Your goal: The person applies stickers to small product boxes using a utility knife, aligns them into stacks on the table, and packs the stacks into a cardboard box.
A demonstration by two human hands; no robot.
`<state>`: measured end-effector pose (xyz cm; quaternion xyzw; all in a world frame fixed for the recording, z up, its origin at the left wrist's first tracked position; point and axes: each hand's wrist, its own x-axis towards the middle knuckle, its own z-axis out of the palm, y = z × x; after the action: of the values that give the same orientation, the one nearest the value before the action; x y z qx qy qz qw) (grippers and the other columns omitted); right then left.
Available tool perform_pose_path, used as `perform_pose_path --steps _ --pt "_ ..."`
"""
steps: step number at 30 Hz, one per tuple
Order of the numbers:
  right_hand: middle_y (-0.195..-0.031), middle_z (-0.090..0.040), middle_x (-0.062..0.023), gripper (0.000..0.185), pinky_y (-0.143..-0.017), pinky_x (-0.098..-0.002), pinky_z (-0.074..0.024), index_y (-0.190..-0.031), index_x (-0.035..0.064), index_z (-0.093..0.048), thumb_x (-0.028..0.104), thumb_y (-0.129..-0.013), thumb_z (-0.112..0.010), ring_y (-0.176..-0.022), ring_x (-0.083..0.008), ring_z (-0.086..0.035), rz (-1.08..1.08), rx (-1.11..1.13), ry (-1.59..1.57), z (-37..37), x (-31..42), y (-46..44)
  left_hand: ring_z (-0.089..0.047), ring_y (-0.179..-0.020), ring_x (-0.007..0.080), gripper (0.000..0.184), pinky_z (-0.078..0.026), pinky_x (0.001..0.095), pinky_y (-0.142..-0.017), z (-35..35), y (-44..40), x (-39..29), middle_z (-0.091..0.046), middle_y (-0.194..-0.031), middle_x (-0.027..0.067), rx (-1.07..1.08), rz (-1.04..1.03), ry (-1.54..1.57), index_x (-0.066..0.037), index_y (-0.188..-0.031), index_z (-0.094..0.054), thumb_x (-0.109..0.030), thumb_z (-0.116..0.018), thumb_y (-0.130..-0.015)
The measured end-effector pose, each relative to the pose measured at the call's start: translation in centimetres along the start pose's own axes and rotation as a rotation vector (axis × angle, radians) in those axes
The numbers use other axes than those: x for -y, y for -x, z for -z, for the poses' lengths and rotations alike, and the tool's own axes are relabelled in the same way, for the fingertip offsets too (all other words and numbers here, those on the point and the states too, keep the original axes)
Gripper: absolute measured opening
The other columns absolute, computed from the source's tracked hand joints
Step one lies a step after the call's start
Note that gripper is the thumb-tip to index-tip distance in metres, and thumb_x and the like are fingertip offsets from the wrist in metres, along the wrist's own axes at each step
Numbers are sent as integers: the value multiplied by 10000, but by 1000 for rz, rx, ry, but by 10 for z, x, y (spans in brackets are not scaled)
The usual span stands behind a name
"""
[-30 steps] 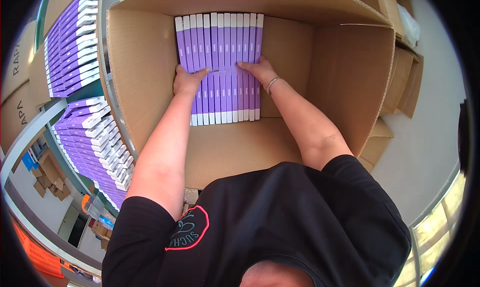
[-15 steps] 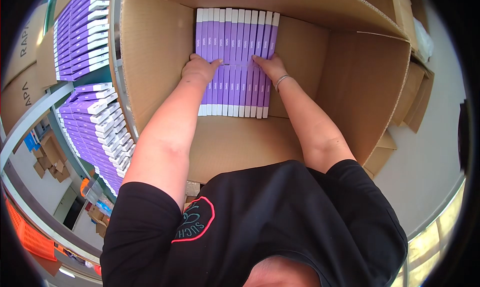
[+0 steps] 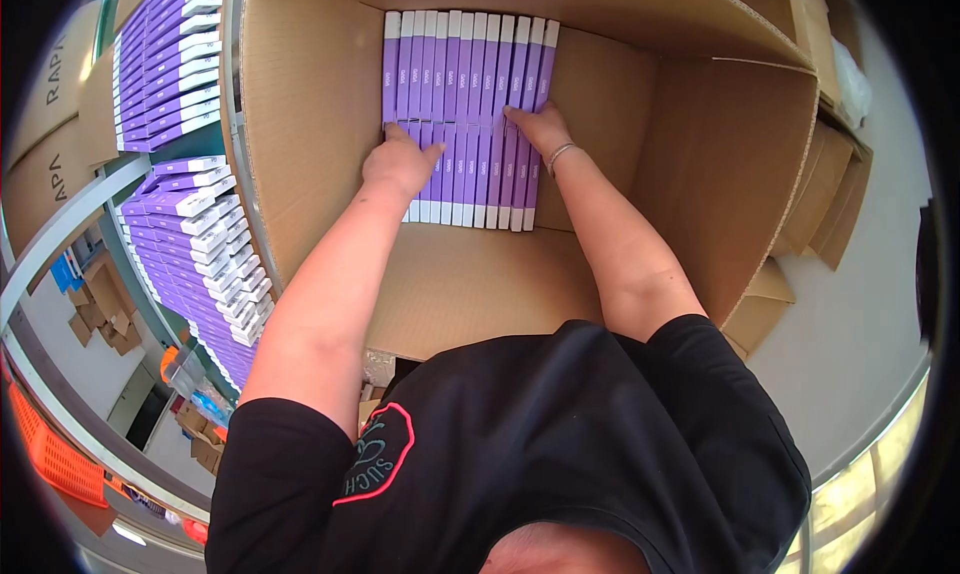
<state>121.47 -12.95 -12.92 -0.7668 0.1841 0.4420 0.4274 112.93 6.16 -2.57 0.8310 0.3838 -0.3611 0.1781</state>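
Two rows of slim purple-and-white boxes stand side by side on edge inside a large cardboard carton. The far row and the near row meet end to end. My left hand presses on the left side of the near row, thumb across the top edges and fingers down by the outer box. At the right side, my right hand grips the rows near their seam, thumb on top and fingers mostly hidden behind the outermost box. Both hands squeeze the boxes from opposite sides.
Left of the carton, a shelf holds an upper stack and a lower stack of similar purple boxes. A metal frame bar crosses there. An orange crate is lower left; flattened cardboard lies at right.
My left hand has slid slightly down toward me along the near row. The far row's left end now sticks out further left than the near row. My right hand stays about in place.
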Motion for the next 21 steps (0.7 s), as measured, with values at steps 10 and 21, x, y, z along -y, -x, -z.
perform_pose_path --steps 10,21 --pt "-1149 -657 -217 578 -885 -378 -552 -1267 -51 -521 295 -847 -715 -971 -304 -694 -2 24 -70 2 2 6 -142 -1498 338 814 -145 532 -1187 -43 -38 -7 -192 -1602 210 -422 -615 -407 -21 -1533 -231 -504 -525 -948" --pt "-1103 -666 -230 527 -864 -409 -548 -1241 -61 -510 327 -904 -627 -945 -336 -693 -8 27 103 6 22 29 -66 -1515 341 822 -26 536 -1204 -78 -81 16 -133 -1626 196 -436 -684 -417 -23 -1549 -194 -533 -461 -963"
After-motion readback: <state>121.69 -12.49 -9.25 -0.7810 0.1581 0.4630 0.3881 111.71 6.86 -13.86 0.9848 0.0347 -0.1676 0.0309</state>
